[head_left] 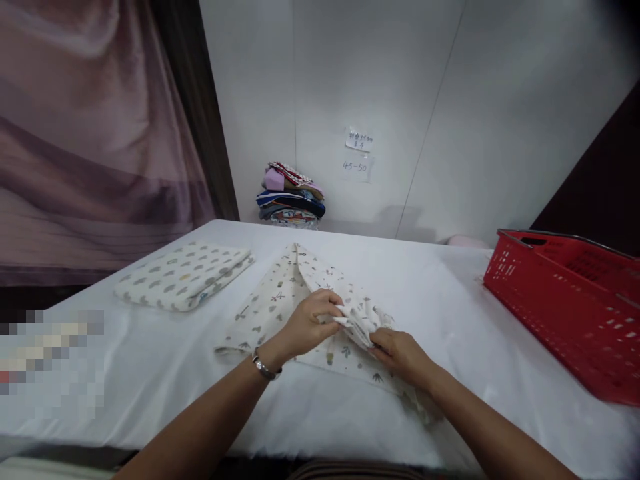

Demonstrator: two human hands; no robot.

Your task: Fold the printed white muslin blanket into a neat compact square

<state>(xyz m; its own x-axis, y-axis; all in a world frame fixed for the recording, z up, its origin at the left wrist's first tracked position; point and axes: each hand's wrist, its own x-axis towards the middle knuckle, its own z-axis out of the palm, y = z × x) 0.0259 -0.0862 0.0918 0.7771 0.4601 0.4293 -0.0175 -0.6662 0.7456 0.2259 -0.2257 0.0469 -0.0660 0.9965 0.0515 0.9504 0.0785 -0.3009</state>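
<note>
A white cloth [273, 300] printed with small grey and tan plant shapes lies partly spread and bunched on the table in front of me. My left hand [315, 320], with a metal band at the wrist, pinches a gathered part of it near the middle. To the right, my right hand [397, 350] grips the same gathered fabric, its fingertips partly hidden by the folds. The cloth's far corner rises in a loose peak. Farther left is a folded white cloth [185, 273] with grey cloud-like shapes, touched by neither hand.
A red plastic basket [560, 313] with a metal handle stands at the right of the white-covered table [165, 373]. Behind the table's far edge is a stack of folded fabrics [293, 197]. Paper notes [357, 167] hang on the wall; a pinkish curtain [90, 133] hangs at left.
</note>
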